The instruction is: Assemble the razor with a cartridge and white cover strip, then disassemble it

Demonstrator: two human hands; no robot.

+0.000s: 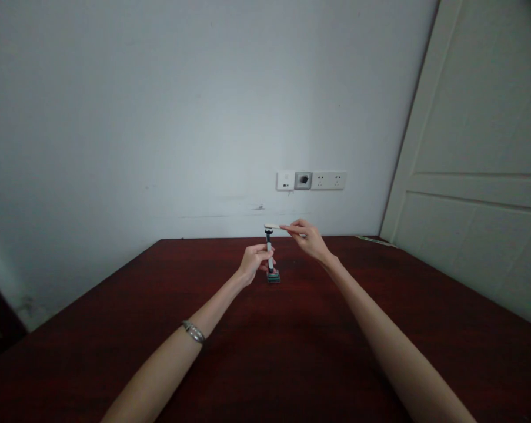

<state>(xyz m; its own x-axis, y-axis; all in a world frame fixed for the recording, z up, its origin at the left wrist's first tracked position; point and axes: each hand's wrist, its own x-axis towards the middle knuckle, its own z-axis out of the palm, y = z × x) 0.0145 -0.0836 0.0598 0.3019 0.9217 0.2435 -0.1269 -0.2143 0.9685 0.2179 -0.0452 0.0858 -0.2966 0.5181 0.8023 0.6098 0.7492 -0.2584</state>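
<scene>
My left hand (253,263) is closed around the white shaft of a small upright stand-like object (270,255). It has a dark forked top and a wider, dark base with greenish edges, which is low over or on the table; I cannot tell which. My right hand (308,237) pinches one end of a slim, pale stick-like piece (273,226), held nearly level. Its free end lies right over the forked top; whether they touch is too small to tell. The exact kind of both objects is unclear.
A dark red wooden table (265,364) spreads beneath my arms up to the pale wall (181,117). Sockets and switches (320,180) sit on the wall behind my right hand. At the right stands a cream panelled door (477,176). My left wrist wears a silver bracelet (193,331).
</scene>
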